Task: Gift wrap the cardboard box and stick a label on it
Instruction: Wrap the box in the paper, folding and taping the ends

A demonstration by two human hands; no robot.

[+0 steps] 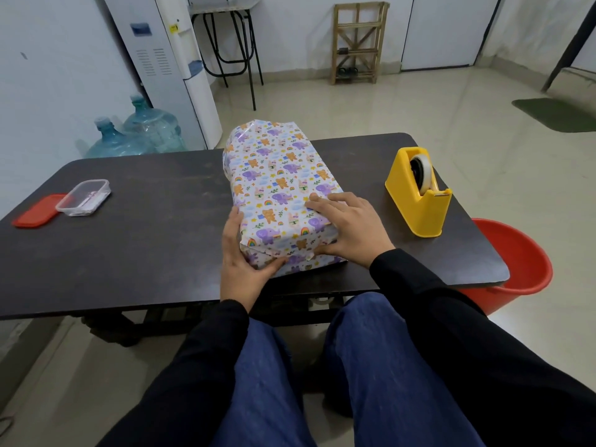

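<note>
The box (277,182), covered in white paper printed with purple elephants and orange bears, lies lengthwise on the dark table (145,240), its near end toward me. My left hand (242,256) holds the near left corner, thumb pressing the folded end flap. Across the near right top edge lies my right hand (348,227), fingers flat on the paper and thumb against the end flap. No label is visible on the box.
A yellow tape dispenser (419,191) stands right of the box. At the table's left sit a clear plastic container (84,198) and its red lid (37,216). A red bucket (516,262) is on the floor by the right edge. Water bottles (142,133) stand behind.
</note>
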